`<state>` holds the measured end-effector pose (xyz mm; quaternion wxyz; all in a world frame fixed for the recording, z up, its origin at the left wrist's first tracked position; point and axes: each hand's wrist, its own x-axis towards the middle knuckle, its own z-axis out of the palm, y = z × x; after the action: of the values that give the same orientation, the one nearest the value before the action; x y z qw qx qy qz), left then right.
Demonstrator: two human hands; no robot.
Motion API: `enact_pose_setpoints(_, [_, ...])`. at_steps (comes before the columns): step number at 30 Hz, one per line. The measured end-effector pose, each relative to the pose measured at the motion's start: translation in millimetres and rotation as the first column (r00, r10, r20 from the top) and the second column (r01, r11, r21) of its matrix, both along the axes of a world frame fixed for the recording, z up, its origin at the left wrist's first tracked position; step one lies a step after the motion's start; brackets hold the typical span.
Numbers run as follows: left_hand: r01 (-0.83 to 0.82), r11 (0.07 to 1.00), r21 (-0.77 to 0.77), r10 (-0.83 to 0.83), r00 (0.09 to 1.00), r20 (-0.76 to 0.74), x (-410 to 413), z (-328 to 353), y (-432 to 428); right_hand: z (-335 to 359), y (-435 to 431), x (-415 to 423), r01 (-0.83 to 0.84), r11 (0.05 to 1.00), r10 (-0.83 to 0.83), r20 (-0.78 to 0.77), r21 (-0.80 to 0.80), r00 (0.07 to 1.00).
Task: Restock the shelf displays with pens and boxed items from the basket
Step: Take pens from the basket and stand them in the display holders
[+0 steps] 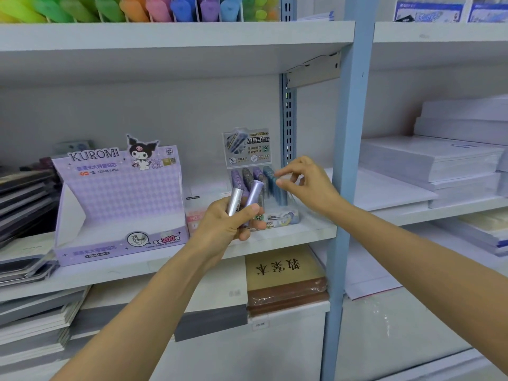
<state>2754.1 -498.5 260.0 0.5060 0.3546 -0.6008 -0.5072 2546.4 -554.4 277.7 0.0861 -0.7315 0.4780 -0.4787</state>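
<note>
The thumb and fingers of the left hand [228,224] are curled round two slim metallic tubes [254,192], one silver and one lilac. The thumb presses across the lilac one from the front. Both tubes stand up out of the fist and lean a little to the right, and their upper ends reach in front of the small clear plastic display stand [280,217].

The right hand [310,185] is at the right side of this stand. Its thumb and forefinger are drawn close, with a narrow gap between them, and the other fingers are curled behind. The tips are at the top of the blue tubes [270,177] in the right row of the stand. I cannot tell whether they pinch one of them or only touch it.

The stand holds upright rows of purple, grey and blue tubes under a printed card header [247,147]. It is on the white metal shelf [275,243], near the blue steel post [346,160]. Left of the stand is a lilac cardboard KUROMI display box [118,193], and further left lie dark notebooks [24,193]. Right of the post are stacks of white paper [439,160].
</note>
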Motion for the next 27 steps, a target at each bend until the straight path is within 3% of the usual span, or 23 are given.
enact_pose_setpoints(2, [-0.002, 1.0, 0.0, 0.002, 1.0, 0.011, 0, 1, 1, 10, 13, 2, -0.195, 0.981, 0.191, 0.127, 0.019, 0.973])
enact_pose_setpoints(4, [-0.001, 1.0, -0.007, 0.001, 1.0, 0.02, -1, 2, 2, 18, 25, 6, -0.446, 0.89, 0.417, 0.225, 0.093, 0.88])
enact_pose_setpoints(6, [0.0, 1.0, -0.021, 0.0, 1.0, 0.024, -2, 4, 4, 21, 32, 10, -0.539, 0.828, 0.509, 0.195, 0.156, 0.839])
enact_pose_setpoints(8, [-0.001, 0.999, -0.033, 0.002, 1.0, 0.024, -2, 6, 7, 20, 33, 12, -0.528, 0.834, 0.496, 0.202, 0.158, 0.844])
enact_pose_setpoints(14, [-0.088, 0.994, -0.058, 0.083, 0.993, -0.085, 3, 12, 11, 15, 34, 12, -0.535, 0.842, 0.435, 0.504, 0.066, 0.746])
enact_pose_setpoints(22, [-0.22, 0.97, -0.104, 0.205, 0.969, -0.139, 6, 11, 10, 8, 47, 23, -0.587, 0.768, 0.502, 0.329, 0.255, 0.8])
enact_pose_setpoints(27, [-0.195, 0.964, -0.179, 0.203, 0.979, 0.024, 3, 8, 12, 15, 50, 28, -0.498, 0.859, 0.451, 0.283, 0.12, 0.846])
